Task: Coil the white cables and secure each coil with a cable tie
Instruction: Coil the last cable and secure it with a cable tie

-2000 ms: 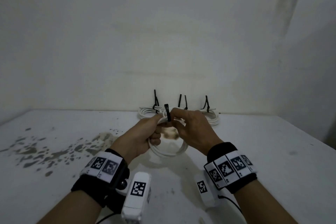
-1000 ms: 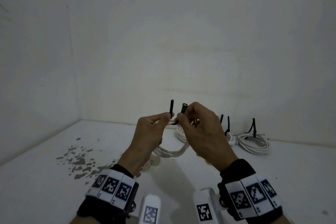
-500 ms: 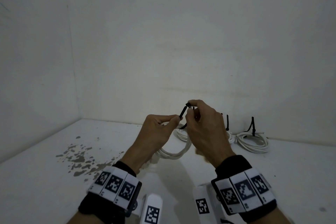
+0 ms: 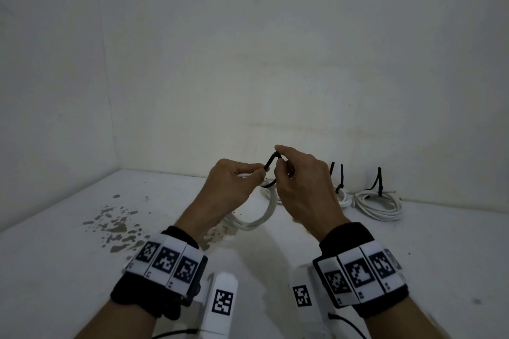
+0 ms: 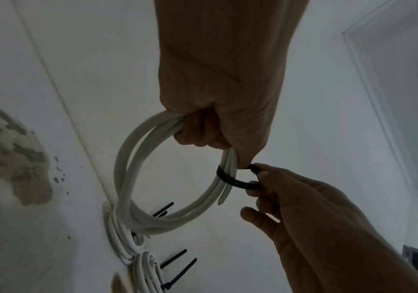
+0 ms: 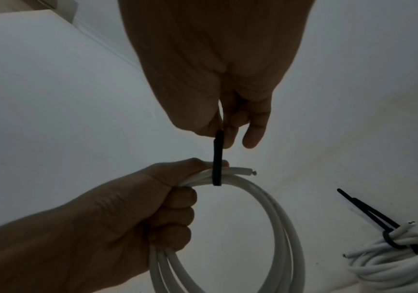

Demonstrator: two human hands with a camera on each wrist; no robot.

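Up above the tabletop (image 4: pixel 82 270), the left hand (image 4: pixel 228 187) grips the white cable coil (image 5: pixel 137 174); the right hand (image 4: pixel 303 187) pinches its black cable tie (image 6: pixel 218 158).

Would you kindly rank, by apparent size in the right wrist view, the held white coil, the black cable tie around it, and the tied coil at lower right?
1. held white coil
2. tied coil, partly cropped, so unsure
3. black cable tie

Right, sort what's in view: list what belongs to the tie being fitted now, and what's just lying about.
In use:
- white cable coil, gripped by the left hand
- black cable tie looped round the coil, pinched by the right hand

Lying about:
- tied coils by the back wall, ties sticking up
- stained patch on the table surface
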